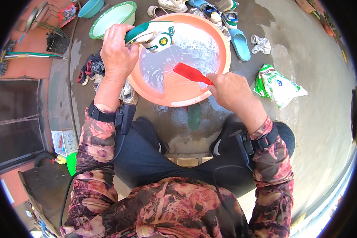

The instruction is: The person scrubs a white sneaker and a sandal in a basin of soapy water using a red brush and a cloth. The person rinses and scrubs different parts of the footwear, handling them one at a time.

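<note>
My left hand (119,50) grips a green and white shoe (150,35) by one end, tilted over the left part of an orange plastic basin (178,99). Soapy water (193,44) with foam fills much of the basin, and a ribbed washboard slope (183,83) is moulded into its near side. In my right hand (230,89) is the handle of a red plastic scrubbing brush (192,73). The brush head points left above the water, apart from the shoe. Its bristles are hidden beneath it.
Several shoes (230,19) lie behind the basin, with more dark shoes (92,68) at its left. A blue slipper (241,44), a white sock (260,44) and a green-and-white detergent bag (278,84) lie to the right. A pale green basin (113,20) stands at the back left.
</note>
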A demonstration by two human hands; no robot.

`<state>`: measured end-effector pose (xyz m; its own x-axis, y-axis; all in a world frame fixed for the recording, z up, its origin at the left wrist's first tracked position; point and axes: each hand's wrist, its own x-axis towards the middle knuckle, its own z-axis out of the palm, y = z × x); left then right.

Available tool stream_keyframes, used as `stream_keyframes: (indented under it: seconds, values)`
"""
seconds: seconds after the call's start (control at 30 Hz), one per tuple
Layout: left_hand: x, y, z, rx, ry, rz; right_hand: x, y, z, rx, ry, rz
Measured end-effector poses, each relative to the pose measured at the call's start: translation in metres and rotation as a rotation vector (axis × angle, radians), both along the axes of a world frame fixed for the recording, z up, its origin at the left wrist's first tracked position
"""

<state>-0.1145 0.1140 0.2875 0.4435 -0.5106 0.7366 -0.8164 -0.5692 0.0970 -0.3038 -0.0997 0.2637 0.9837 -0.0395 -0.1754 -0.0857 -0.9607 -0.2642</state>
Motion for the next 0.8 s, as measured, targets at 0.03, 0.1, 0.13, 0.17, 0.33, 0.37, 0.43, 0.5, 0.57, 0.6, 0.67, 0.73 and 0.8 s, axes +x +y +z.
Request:
stream_keyframes:
  seconds: [0.03, 0.1, 0.13, 0.17, 0.33, 0.37, 0.43, 0.5, 0.57, 0.6, 0.67, 0.73, 0.8]
  values:
    - [0.0, 0.0, 0.0, -0.004, 0.003, -0.002, 0.0, 0.0, 0.0, -0.004, 0.007, 0.006]
    - [0.0, 0.0, 0.0, -0.011, 0.01, -0.006, 0.001, 0.0, -0.002, -0.017, 0.032, 0.014]
    - [-0.001, 0.0, 0.001, -0.005, 0.016, -0.004, 0.001, 0.0, -0.002, -0.024, 0.032, 0.021]
    - [-0.001, 0.0, 0.001, 0.001, 0.02, -0.002, 0.001, 0.0, -0.003, -0.018, 0.051, 0.023]
    - [-0.006, -0.002, 0.002, 0.024, 0.075, 0.013, 0.0, 0.001, -0.005, -0.02, 0.104, 0.043]
    - [-0.007, -0.002, 0.002, 0.027, 0.08, 0.013, -0.001, 0.001, -0.006, -0.02, 0.1, 0.046]
    - [-0.008, -0.003, 0.002, 0.032, 0.095, 0.01, -0.001, 0.001, -0.007, -0.021, 0.089, 0.054]
    - [-0.008, -0.003, 0.002, 0.04, 0.098, 0.013, 0.0, 0.001, -0.008, -0.032, 0.107, 0.064]
    - [-0.008, -0.004, 0.001, 0.049, 0.107, 0.022, 0.0, 0.001, -0.009, -0.037, 0.118, 0.07]
    - [-0.007, -0.004, 0.001, 0.047, 0.098, 0.017, 0.001, 0.001, -0.009, -0.036, 0.123, 0.072]
    - [-0.007, -0.004, 0.0, 0.04, 0.092, 0.012, 0.001, 0.001, -0.011, -0.032, 0.125, 0.075]
    - [-0.006, -0.004, 0.0, 0.032, 0.092, 0.01, 0.002, 0.001, -0.013, -0.026, 0.123, 0.079]
    - [-0.005, -0.003, -0.001, 0.027, 0.092, 0.007, 0.002, 0.002, -0.014, -0.025, 0.123, 0.08]
